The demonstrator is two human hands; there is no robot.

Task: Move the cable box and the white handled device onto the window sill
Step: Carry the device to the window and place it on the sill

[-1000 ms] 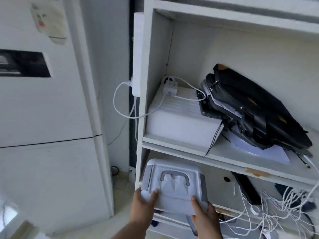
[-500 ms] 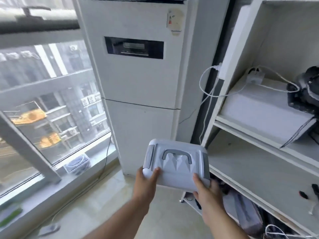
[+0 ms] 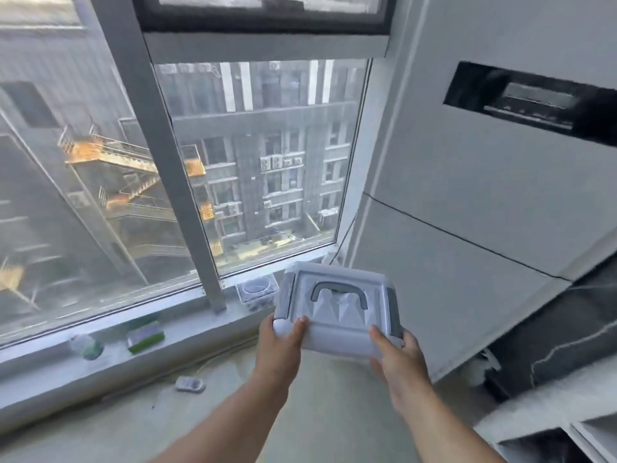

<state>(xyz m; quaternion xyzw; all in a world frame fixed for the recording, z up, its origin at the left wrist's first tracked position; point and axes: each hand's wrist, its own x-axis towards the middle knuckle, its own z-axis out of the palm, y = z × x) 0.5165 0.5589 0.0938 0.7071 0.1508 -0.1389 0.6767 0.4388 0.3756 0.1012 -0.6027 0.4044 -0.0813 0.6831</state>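
Presently both hands, the left hand (image 3: 282, 342) and the right hand (image 3: 397, 355), grip the near corners of the white handled device (image 3: 337, 312), held flat in the air just short of the window sill (image 3: 187, 325); the clear cable box (image 3: 257, 290) sits on that sill, just beyond the device.

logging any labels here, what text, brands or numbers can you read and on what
No text can be read anywhere in this view.
White handled device, held in both hands: no label or brand shows.
Dark display panel on the tall white unit: blurred, nothing legible.
Green and white packet on the window sill: print too blurred to read.
Clear box on the sill: no readable marking.
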